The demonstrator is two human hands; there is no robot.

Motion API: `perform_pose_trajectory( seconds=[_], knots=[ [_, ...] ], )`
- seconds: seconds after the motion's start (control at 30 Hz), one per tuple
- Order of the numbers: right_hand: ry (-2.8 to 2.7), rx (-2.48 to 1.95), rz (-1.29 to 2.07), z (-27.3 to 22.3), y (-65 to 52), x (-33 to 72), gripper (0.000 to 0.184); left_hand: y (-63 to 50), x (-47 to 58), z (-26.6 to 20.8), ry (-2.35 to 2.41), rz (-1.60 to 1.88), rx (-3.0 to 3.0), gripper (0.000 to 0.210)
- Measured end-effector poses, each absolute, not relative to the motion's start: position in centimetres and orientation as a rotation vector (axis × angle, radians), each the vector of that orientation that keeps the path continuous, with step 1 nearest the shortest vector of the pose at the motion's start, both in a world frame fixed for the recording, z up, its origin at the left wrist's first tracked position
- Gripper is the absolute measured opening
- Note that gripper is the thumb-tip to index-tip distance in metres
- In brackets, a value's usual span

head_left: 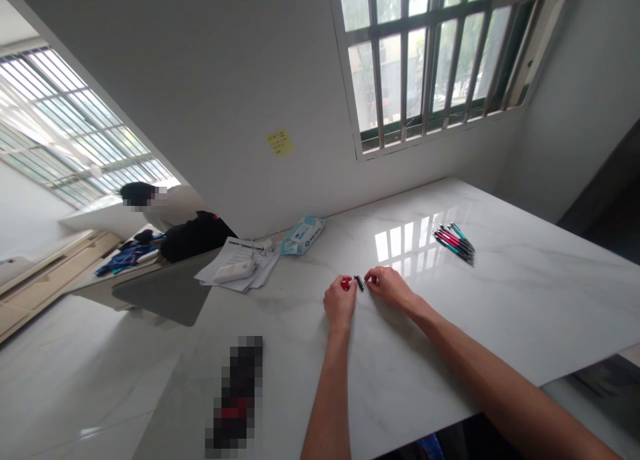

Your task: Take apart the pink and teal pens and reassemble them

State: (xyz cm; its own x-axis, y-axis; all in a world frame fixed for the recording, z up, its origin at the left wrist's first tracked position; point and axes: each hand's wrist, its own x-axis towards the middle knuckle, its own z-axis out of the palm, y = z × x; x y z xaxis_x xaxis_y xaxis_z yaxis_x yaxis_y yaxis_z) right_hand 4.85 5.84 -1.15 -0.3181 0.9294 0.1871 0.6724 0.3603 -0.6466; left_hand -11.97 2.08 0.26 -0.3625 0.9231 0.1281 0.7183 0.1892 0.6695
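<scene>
My left hand [340, 301] is closed around a small red piece [345, 283], which looks like part of a pen; the fingers cover much of it. By its fingertips, a short black pen piece [359, 283] lies at or just above the tabletop. My right hand [389, 287] is closed in a pinch just to the right, with a thin, pale, rod-like pen part [369, 289] at its fingertips. Both hands rest low over the white marbled table [425, 353], a small gap apart. Farther right lies a bunch of pens [454, 243] with red, teal and dark barrels.
A blue wipes packet [303, 235] lies near the wall. Left of it are papers [260, 273] under a white power strip [235, 271]. A blurred dark object [235, 397] sits front left. A person [175, 210] bends over another desk at the far left.
</scene>
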Motion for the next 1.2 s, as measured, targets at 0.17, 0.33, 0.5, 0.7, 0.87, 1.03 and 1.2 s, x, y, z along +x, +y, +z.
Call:
perform_pose_trajectory(
  seconds=[0.17, 0.33, 0.5, 0.7, 0.87, 1.03, 1.2],
  knots=[
    [-2.108, -1.383, 0.620, -1.2, 5.6, 4.6, 0.023, 1.3, -12.4, -0.2, 2.242, 0.932, 1.623, 0.009],
    [-2.126, -1.388, 0.621, -1.3, 5.5, 4.4, 0.025, 1.0, -12.2, -0.7, 2.236, 0.901, 1.741, 0.010],
    [-2.130, -1.391, 0.624, -1.3, 5.4, 4.3, 0.026, 1.3, -11.9, -0.9, 2.226, 0.822, 1.846, 0.016],
    [-2.090, -1.385, 0.663, -1.0, 5.5, 4.5, 0.023, 1.4, -11.6, 0.0, 2.090, 0.986, 1.830, 0.016],
    [-1.907, -1.137, 0.757, 0.1, 5.2, 4.5, 0.016, 1.2, -11.3, 0.7, 1.717, 1.359, 1.710, 0.035],
    [-1.789, -0.759, 1.017, 1.6, 3.8, 3.9, 0.014, 1.2, -10.4, 0.5, 1.405, 1.519, 1.405, 0.054],
    [-1.704, -0.770, 1.103, 1.3, 3.7, 3.5, 0.020, 1.3, -9.8, 0.5, 1.290, 1.478, 1.242, 0.062]
  ],
)
